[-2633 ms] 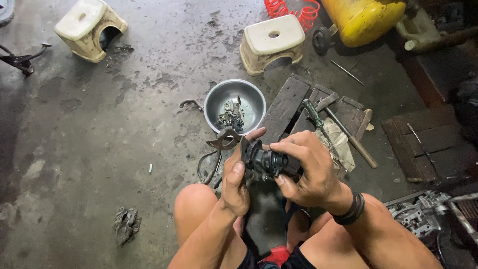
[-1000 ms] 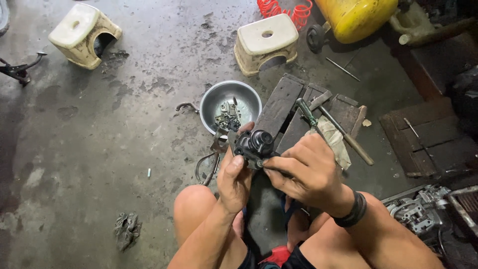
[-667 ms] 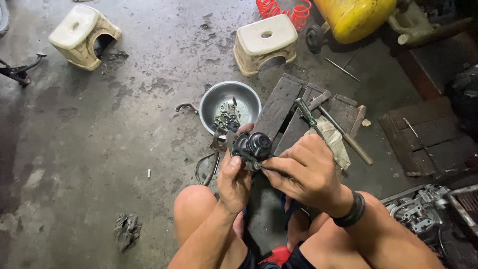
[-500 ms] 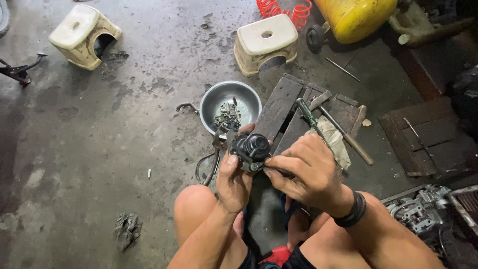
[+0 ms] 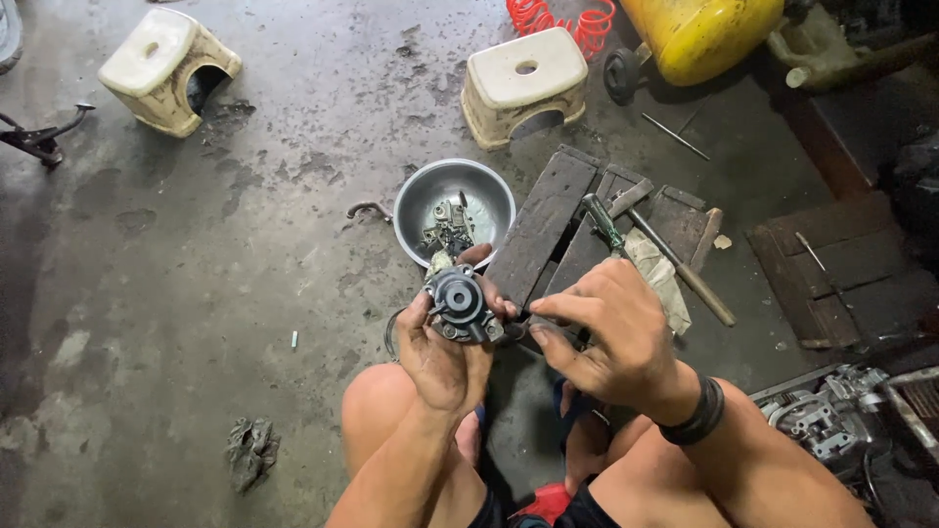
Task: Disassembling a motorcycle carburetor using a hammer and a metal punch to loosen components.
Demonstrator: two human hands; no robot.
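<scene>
My left hand (image 5: 442, 347) grips a small dark round metal engine part (image 5: 460, 304) and holds it up above my knees. My right hand (image 5: 606, 330) is just to its right, thumb and forefinger pinched together at the part's right edge; what they pinch is too small to make out. Right behind the part sits a metal bowl (image 5: 492, 192) with several small greasy parts in it.
Dark wooden boards (image 5: 548, 223) lie right of the bowl with a hammer (image 5: 675, 262), a screwdriver (image 5: 603, 221) and a rag. Two pale plastic stools (image 5: 522, 81) (image 5: 166, 66), a yellow tank (image 5: 702, 34), a red coiled hose and an engine piece (image 5: 831, 416) stand around on the stained concrete floor.
My right hand came off the part and now pinches at its right edge. The part has turned in my left hand so its round face looks up.
</scene>
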